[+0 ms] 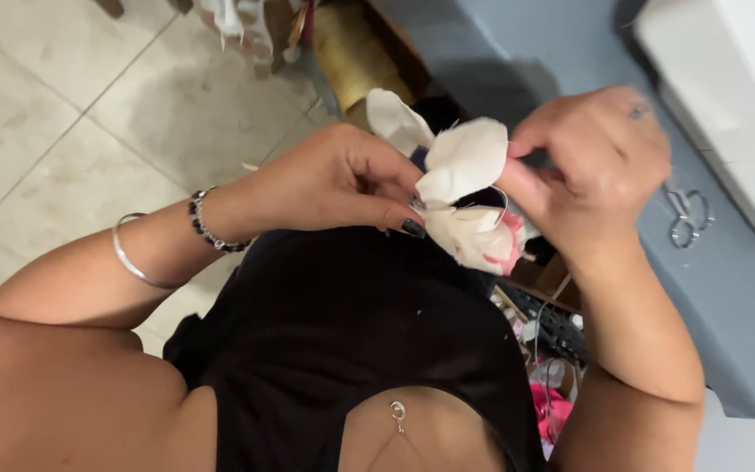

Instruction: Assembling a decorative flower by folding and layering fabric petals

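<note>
Seen from the head camera, both hands meet in front of the chest over a black top. The left hand, wrist bent and wearing a beaded bracelet and a silver bangle, pinches a cream fabric piece between thumb and fingers. The right hand, forearm raised steeply, grips the same fabric from the other side, fingers curled. A thin thread loops by it. Scissors lie on the grey worktop just beyond.

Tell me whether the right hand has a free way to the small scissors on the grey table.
Probably yes: the scissors lie uncovered just beside the right hand, but it is busy pinching the cream fabric piece.
</note>
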